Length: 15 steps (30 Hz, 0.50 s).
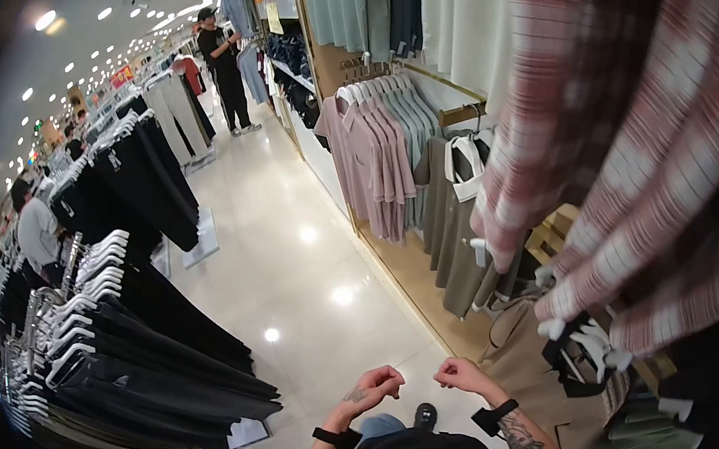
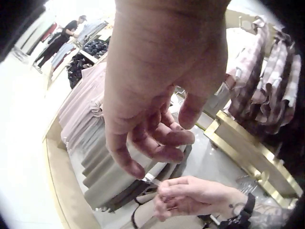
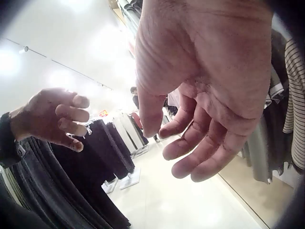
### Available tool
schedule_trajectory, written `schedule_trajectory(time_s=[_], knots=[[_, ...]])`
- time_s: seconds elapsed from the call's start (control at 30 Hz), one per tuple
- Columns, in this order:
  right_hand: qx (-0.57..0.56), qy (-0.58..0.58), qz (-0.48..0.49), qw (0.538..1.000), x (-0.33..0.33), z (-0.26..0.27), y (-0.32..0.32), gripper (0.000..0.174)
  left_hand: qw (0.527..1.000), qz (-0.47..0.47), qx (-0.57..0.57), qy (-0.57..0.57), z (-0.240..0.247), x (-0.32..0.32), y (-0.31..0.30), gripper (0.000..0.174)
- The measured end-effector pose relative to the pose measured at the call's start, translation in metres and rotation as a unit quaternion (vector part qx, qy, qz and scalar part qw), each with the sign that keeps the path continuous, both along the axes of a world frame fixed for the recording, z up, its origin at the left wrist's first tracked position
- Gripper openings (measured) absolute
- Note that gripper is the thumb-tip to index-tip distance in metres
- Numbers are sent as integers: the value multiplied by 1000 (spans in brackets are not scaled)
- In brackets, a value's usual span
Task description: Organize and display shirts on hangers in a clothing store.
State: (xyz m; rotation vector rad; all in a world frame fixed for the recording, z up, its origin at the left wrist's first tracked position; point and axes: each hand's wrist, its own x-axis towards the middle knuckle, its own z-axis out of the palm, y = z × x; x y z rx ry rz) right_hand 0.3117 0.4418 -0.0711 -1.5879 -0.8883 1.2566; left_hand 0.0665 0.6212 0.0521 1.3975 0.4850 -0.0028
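My left hand [image 1: 370,391] and right hand [image 1: 463,375] hover in front of my body, apart from each other, both with nothing in them. In the left wrist view the fingers [image 2: 157,143] of the left hand are loosely curled. The right wrist view shows the same of the right hand [image 3: 205,86], its thumb apart from the fingertips. Nearest the right hand on the wall side are plaid shirts [image 1: 652,211] and brown garments [image 1: 455,252] on hangers. On the other side, dark trousers [image 1: 160,372] hang from white hangers, away from the left hand.
A shiny tiled aisle [image 1: 291,262] runs ahead between the racks. Pink polo shirts [image 1: 364,159] hang along the right wall. Farther up the aisle a person in black [image 1: 223,69] stands by the wall rack; another person [image 1: 37,228] is behind the left racks.
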Motion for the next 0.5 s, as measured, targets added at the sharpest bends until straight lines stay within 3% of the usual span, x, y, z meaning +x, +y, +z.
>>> schedule_trajectory(time_s=[0.13, 0.27, 0.5], knots=[[-14, 20, 26, 999, 10, 28, 25, 22, 998, -63, 0, -17, 7, 40, 6, 18], [-19, 37, -36, 998, 23, 23, 36, 19, 996, -88, -15, -16, -25, 62, 34, 18], [-53, 55, -120, 990, 42, 35, 63, 17, 997, -50, -58, 30, -31, 77, 102, 19]])
